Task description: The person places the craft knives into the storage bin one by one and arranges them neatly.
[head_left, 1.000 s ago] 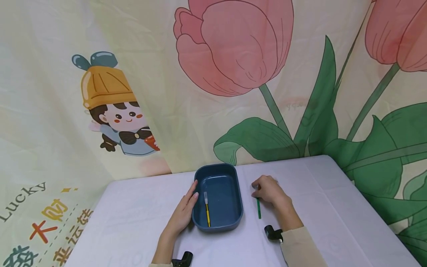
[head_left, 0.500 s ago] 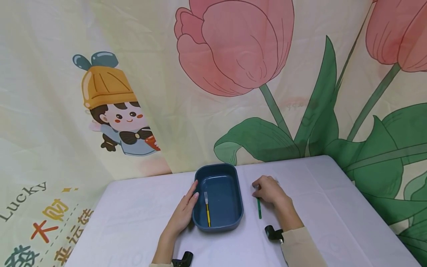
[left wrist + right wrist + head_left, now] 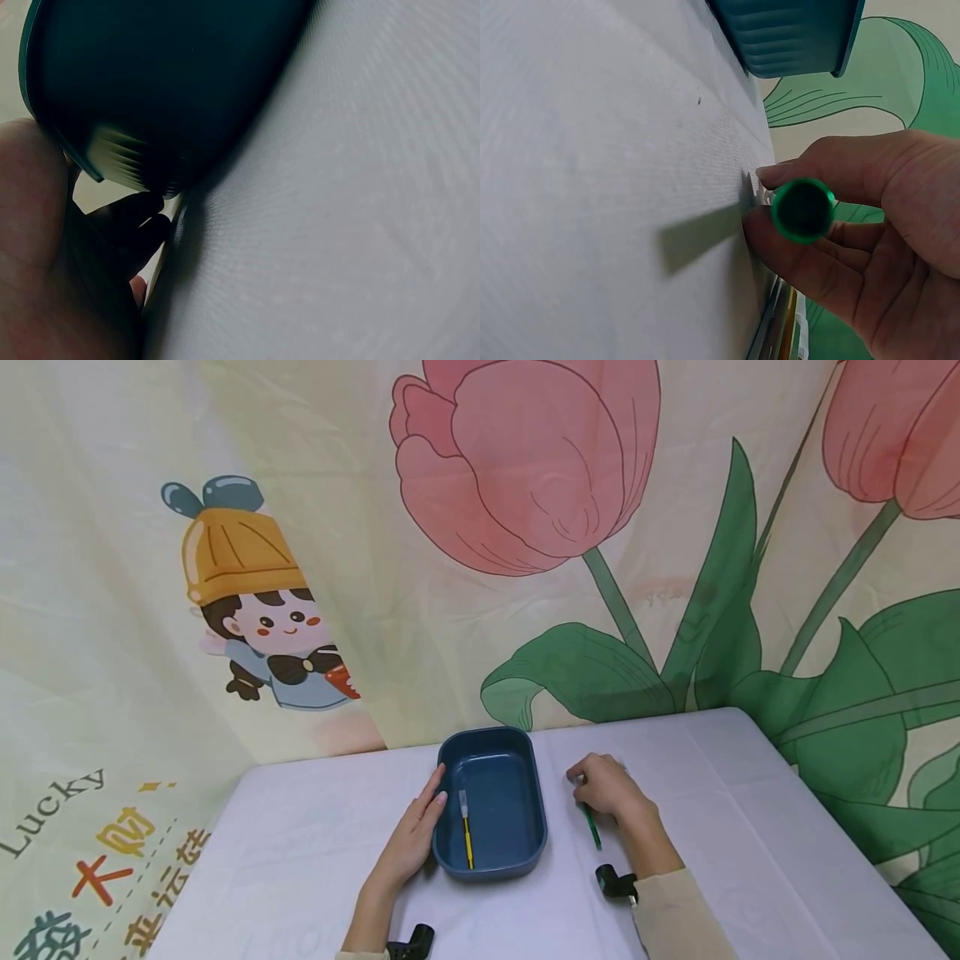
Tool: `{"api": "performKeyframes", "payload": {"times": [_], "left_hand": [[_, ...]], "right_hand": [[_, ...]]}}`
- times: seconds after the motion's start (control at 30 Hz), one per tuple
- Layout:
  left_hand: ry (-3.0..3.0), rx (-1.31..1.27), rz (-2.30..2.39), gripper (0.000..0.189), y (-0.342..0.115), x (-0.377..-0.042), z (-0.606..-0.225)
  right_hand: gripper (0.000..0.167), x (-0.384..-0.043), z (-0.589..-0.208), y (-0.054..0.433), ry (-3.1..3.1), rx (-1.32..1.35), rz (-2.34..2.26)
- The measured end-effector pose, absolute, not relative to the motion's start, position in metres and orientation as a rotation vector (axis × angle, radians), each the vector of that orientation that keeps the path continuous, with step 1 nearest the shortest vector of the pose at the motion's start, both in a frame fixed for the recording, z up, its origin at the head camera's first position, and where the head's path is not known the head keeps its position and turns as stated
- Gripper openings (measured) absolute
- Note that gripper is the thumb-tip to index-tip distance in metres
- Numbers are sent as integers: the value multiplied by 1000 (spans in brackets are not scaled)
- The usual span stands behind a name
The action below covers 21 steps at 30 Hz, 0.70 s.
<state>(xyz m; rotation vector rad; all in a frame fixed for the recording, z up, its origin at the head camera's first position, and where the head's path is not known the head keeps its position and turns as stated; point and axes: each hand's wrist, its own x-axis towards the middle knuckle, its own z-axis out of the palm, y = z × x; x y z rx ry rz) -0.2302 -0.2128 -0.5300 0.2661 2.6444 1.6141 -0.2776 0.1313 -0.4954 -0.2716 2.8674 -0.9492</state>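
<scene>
The word "Lucky" and the characters "大财" can be read on the printed backdrop [image 3: 337,460]. The green stick [image 3: 592,828] is pinched between thumb and fingers of the right hand [image 3: 609,787], right of the blue tray [image 3: 506,814]. A yellow stick [image 3: 468,843] is contained inside, and the tray's left wall is touched by the left hand [image 3: 408,839], fingers extended.

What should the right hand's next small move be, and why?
Probably carry the green stick over the blue box: the right hand pinches it outside the box, the left hand rests against the box, and a yellow stick lies inside.
</scene>
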Motion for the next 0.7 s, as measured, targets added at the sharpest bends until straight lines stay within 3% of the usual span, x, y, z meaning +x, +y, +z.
{"api": "performKeyframes", "payload": {"times": [0.7], "left_hand": [[2654,282,1613,58,-213,-230,-530]], "right_hand": [[34,-278,-497,131,2807,-241,-1050]]}}
